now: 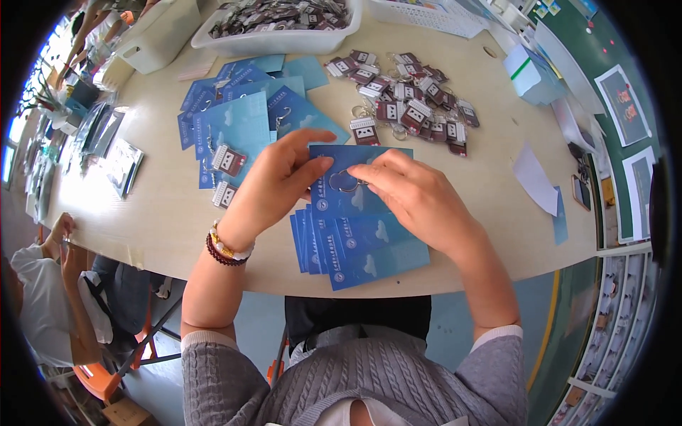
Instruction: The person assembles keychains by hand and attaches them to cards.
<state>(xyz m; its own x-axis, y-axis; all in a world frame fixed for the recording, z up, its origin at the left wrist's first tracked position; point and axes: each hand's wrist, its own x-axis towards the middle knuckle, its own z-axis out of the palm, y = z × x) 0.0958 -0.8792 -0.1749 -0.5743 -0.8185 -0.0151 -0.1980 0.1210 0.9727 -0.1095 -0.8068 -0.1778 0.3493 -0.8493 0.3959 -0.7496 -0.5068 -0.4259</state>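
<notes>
My left hand [280, 174] pinches the left edge of a blue card [332, 204] between thumb and fingers. Against the card's face, my right hand [419, 195] is closed on a metal key ring [341, 190]; whatever hangs from it is hidden under that hand. Just below, a fanned stack of blue cards [376, 266] lies at the table's front edge. Left of my left hand are more blue cards [238, 121], some with metal rings or chains on them, and two dark red and white keychains [227, 160]. Beyond my hands lies a loose pile of similar keychains [408, 96].
A white tub [277, 42] full of keychains stands at the back, beside a pale bin [160, 35]. Clear packets [124, 167] lie left. A light blue box [533, 74], white paper [534, 181] and phone [581, 192] are right. Another person [53, 305] sits at left.
</notes>
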